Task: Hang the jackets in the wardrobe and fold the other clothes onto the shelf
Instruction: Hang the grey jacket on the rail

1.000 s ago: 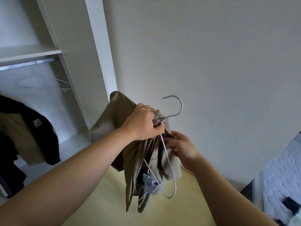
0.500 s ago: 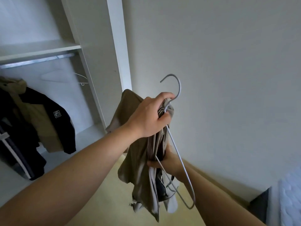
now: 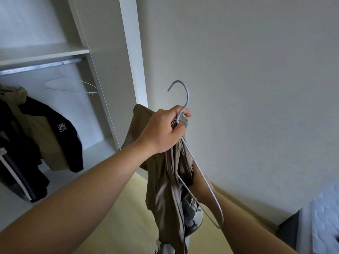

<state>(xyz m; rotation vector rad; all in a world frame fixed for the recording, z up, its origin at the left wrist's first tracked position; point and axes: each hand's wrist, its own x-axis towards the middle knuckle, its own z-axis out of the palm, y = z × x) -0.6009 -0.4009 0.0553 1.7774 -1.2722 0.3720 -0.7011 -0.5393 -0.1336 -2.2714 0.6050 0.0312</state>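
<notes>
The left hand [image 3: 163, 131] sits just right of centre, fingers curled tight round the neck of a grey wire hanger [image 3: 187, 99] and a bunched collar of the beige jacket [image 3: 165, 198]. The hook stands up towards 12 o'clock above the knuckles. The jacket hangs down from that fist towards 6 o'clock, with one hanger arm running down its right side. The right hand [image 3: 200, 182] is at about 5 o'clock, pushed in behind the fabric; its fingers are hidden, so I cannot tell how they lie, though it seems to touch the cloth. The wardrobe [image 3: 132, 52] stands open at 10 o'clock, with its shelf [image 3: 44, 52] over a metal rail [image 3: 40, 66], a spare hanger [image 3: 73, 85] and a black-and-tan jacket [image 3: 60, 136] below.
</notes>
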